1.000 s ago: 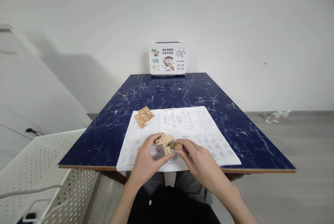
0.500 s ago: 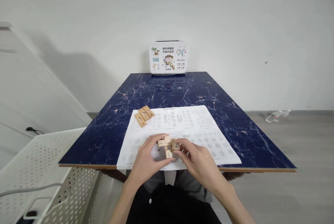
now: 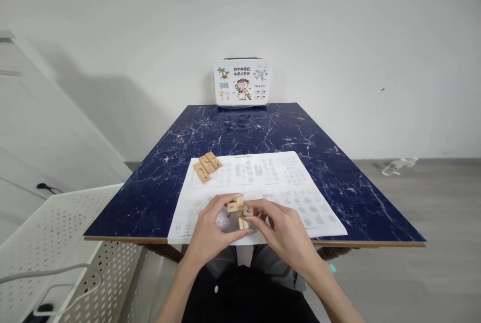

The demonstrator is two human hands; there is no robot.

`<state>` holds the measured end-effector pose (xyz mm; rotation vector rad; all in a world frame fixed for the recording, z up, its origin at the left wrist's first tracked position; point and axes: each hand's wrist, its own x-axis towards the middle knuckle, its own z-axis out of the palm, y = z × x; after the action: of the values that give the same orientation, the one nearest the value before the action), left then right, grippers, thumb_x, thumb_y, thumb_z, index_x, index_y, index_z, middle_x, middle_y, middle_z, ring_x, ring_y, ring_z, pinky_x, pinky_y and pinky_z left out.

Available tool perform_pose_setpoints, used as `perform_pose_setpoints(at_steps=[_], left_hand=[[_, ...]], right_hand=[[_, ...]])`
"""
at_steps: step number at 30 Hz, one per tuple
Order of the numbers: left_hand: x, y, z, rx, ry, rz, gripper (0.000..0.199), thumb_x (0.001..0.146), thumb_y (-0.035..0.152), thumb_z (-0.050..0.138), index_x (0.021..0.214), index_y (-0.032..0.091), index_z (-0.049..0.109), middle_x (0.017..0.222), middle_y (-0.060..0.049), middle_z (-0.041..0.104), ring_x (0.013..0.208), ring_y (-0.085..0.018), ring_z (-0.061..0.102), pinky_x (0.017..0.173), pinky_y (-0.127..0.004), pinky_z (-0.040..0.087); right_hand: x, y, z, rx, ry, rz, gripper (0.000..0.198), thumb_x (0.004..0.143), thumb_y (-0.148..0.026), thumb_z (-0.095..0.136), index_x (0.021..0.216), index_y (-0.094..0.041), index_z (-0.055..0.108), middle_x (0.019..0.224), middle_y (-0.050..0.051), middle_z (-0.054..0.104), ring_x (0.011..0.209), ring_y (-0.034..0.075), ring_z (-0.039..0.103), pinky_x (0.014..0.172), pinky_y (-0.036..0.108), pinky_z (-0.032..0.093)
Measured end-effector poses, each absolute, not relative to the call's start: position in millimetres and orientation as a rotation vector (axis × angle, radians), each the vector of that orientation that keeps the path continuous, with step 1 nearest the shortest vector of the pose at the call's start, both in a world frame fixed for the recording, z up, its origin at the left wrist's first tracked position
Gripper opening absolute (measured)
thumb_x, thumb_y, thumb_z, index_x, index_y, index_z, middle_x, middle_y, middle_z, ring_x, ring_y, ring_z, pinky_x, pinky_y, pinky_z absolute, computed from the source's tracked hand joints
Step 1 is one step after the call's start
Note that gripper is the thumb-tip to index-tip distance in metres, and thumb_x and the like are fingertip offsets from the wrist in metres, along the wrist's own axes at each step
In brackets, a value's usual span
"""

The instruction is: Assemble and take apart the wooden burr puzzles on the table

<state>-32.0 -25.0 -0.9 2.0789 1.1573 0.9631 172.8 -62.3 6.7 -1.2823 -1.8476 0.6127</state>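
Over the near part of the printed sheet (image 3: 285, 182), my left hand (image 3: 209, 225) steadies a cross-shaped cluster of wooden puzzle pieces (image 3: 232, 207) between thumb and fingers. A piece end marked 2 (image 3: 248, 210) is pinched by my right hand (image 3: 285, 227) from the right side. It overlaps the middle of the cluster in this view; whether it is seated in it I cannot tell. Beyond my left hand, several flat wooden pieces (image 3: 203, 173) with slots and numbers lie together on the sheet's far left corner.
A blue marbled table (image 3: 240, 135) bears the sheet. At its far edge, against the wall, stands a white case (image 3: 225, 97) with cartoon prints. A white perforated basket (image 3: 86, 200) is at the lower left, and a clear plastic item (image 3: 399, 165) lies on the floor at right.
My right hand has moved slightly left, bringing the piece marked 2 over the middle of the cluster. My left hand has stayed nearly still.
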Motion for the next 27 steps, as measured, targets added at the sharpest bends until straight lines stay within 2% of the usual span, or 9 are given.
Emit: perform_pose_setpoints(at_steps=[7, 11, 14, 19, 22, 27], left_hand=[[-32.1, -26.0, 1.6, 2.073, 1.110, 0.919, 0.060, 0.077, 0.033, 0.090, 0.131, 0.031, 0.063, 0.130, -0.004, 0.069, 0.120, -0.028, 0.065, 0.104, -0.042, 0.053], [-32.7, -25.8, 1.6, 2.038, 1.093, 0.913, 0.061, 0.076, 0.035, 0.091, 0.130, 0.030, 0.063, 0.131, -0.004, 0.070, 0.121, -0.027, 0.066, 0.104, -0.040, 0.053], [-33.1, -25.2, 0.7, 2.024, 1.089, 0.920, 0.063, 0.075, 0.035, 0.091, 0.130, 0.030, 0.062, 0.132, -0.004, 0.070, 0.122, -0.028, 0.066, 0.105, -0.041, 0.053], [-34.2, -24.4, -1.6, 2.009, 1.102, 0.965, 0.065, 0.074, 0.035, 0.092, 0.131, 0.030, 0.062, 0.131, -0.004, 0.071, 0.121, -0.028, 0.067, 0.105, -0.041, 0.053], [-35.1, -24.3, -2.9, 2.007, 1.100, 0.977, 0.066, 0.072, 0.035, 0.093, 0.130, 0.030, 0.062, 0.129, -0.004, 0.071, 0.119, -0.028, 0.067, 0.105, -0.041, 0.053], [-35.9, -24.4, -2.5, 2.000, 1.060, 0.971, 0.065, 0.073, 0.033, 0.092, 0.131, 0.031, 0.062, 0.133, -0.003, 0.070, 0.116, -0.026, 0.068, 0.102, -0.039, 0.055]], right_hand=[[163.7, -60.3, 1.0, -1.132, -1.757, 0.561, 0.019, 0.102, -0.028, 0.060, 0.117, -0.025, 0.072, 0.100, 0.007, 0.058, 0.089, 0.023, 0.062, 0.078, 0.035, 0.052], [159.6, -59.2, 0.1, -1.108, -1.715, 0.635, 0.018, 0.101, -0.026, 0.062, 0.115, -0.026, 0.073, 0.099, 0.006, 0.053, 0.089, 0.022, 0.059, 0.079, 0.034, 0.052], [160.5, -57.5, -2.3, -1.095, -1.685, 0.667, 0.016, 0.100, -0.028, 0.064, 0.113, -0.027, 0.072, 0.101, 0.006, 0.053, 0.093, 0.022, 0.059, 0.080, 0.034, 0.052], [169.7, -54.6, -8.8, -1.124, -1.664, 0.666, 0.023, 0.104, -0.031, 0.055, 0.124, -0.025, 0.064, 0.108, 0.007, 0.060, 0.088, 0.021, 0.060, 0.080, 0.034, 0.051], [173.7, -54.9, -8.1, -1.185, -1.702, 0.743, 0.017, 0.106, -0.034, 0.052, 0.111, -0.023, 0.064, 0.100, 0.005, 0.066, 0.083, 0.020, 0.061, 0.075, 0.033, 0.048], [170.2, -57.1, -0.4, -1.262, -1.692, 0.910, 0.031, 0.109, -0.043, 0.042, 0.091, -0.023, 0.058, 0.082, 0.001, 0.064, 0.070, 0.018, 0.057, 0.065, 0.030, 0.040]])
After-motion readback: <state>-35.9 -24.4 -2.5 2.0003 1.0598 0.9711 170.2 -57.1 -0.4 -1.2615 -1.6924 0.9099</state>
